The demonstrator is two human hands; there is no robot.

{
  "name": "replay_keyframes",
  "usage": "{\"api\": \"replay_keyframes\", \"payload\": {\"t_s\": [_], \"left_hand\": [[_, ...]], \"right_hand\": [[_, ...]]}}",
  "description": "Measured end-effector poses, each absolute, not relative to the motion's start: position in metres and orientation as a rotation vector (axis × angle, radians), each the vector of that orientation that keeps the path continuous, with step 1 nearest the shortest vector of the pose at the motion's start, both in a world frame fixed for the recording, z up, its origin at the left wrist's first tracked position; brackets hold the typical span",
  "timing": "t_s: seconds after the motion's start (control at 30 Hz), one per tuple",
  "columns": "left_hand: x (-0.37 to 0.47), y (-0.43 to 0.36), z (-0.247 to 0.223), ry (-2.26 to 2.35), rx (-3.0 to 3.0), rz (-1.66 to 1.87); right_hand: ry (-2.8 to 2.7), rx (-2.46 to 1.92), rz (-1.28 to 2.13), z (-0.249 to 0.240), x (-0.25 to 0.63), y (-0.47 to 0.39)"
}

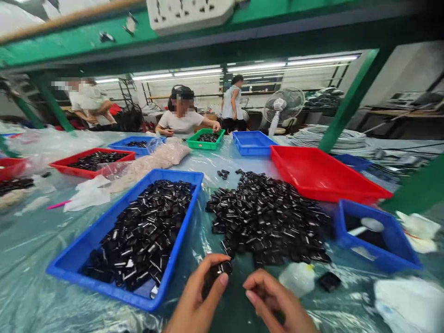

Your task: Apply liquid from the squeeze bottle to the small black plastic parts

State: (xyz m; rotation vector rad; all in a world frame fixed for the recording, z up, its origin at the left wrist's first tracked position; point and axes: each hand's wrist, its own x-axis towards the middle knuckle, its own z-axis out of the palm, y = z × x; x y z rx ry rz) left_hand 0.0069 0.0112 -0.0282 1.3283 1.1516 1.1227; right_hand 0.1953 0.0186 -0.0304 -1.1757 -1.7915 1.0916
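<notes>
Thumb and forefinger of the left hand (200,296) pinch one black piece (226,267) just before one pile (270,212) of many. The right hand (275,300) is curled narrow; whether it holds anything, I cannot tell. One bottle (297,279) stands beside it; one filled blue tray (104,290) lies left.

Glossy plastic pieces (267,212), smooth plastic trays (74,262)
</notes>
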Motion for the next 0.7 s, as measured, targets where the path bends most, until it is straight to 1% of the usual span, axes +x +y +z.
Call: {"api": "replay_keyframes", "payload": {"t_s": [0.07, 0.1, 0.27, 0.7], "left_hand": [[0.005, 0.007, -0.023, 1.138, 1.369, 1.095], [0.005, 0.005, -0.02, 1.131, 1.388, 1.078], [0.008, -0.003, -0.014, 1.097, 1.594, 1.054], [0.001, 0.0, -0.007, 0.849, 1.873, 0.928]], "right_hand": [[-1.482, -1.164, 1.423, -0.016, 0.193, 0.017], [-1.37, -1.127, 1.519, -0.009, 0.193, 0.016], [-1.199, -1.02, 1.787, 0.007, 0.195, 0.015], [-0.982, -0.961, 2.036, 0.007, 0.195, 0.009]]}}
